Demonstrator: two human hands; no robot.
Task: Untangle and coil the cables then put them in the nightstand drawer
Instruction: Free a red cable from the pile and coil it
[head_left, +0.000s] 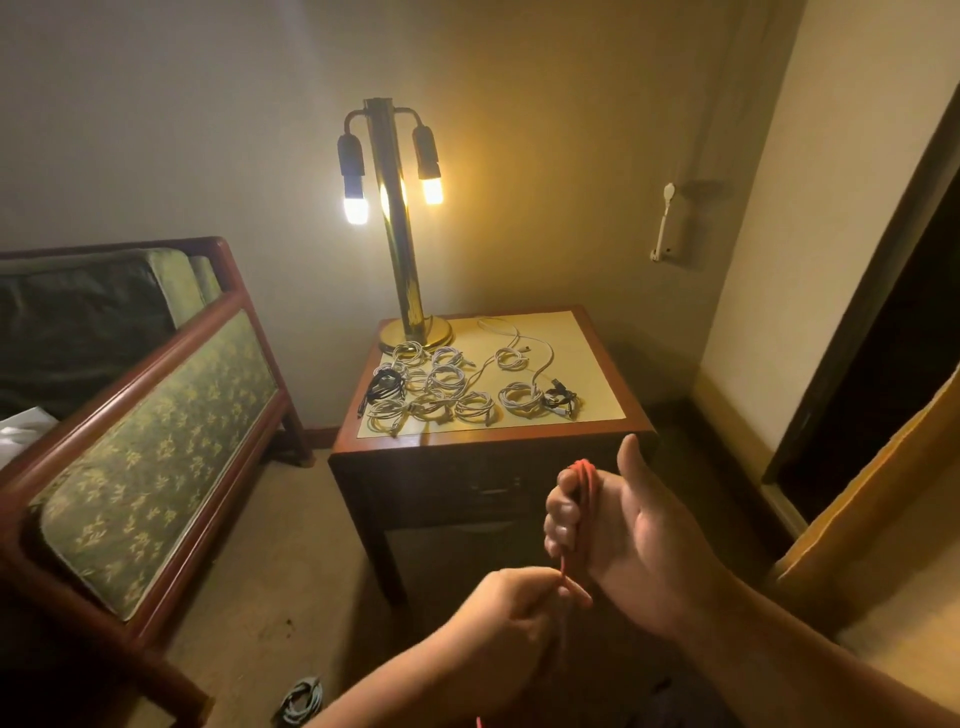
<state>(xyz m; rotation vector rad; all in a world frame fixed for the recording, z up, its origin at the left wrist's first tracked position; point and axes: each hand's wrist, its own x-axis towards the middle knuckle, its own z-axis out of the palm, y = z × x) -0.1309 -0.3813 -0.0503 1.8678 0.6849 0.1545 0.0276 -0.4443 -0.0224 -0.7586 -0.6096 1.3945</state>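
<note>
A red cable (584, 499) is wound in loops round the curled fingers of my right hand (618, 530), palm up, thumb raised. Below it, my left hand (511, 605) pinches the loose red strand, which trails down out of view. Both hands hover in front of the wooden nightstand (597, 415). Its dark drawer (493, 491) is closed, behind my hands. On top lie several coiled white cables (447, 379), a black coil (384, 387) at the left, another dark coil (561, 400) at the right, and one loose white cable (524, 343) still spread out.
A brass lamp (397, 234) with two lit bulbs stands at the nightstand's back left. A red-framed sofa with green cushions (156, 441) fills the left. A bundle of cables (301, 701) lies on the carpet. A dark doorway (883, 364) is at right.
</note>
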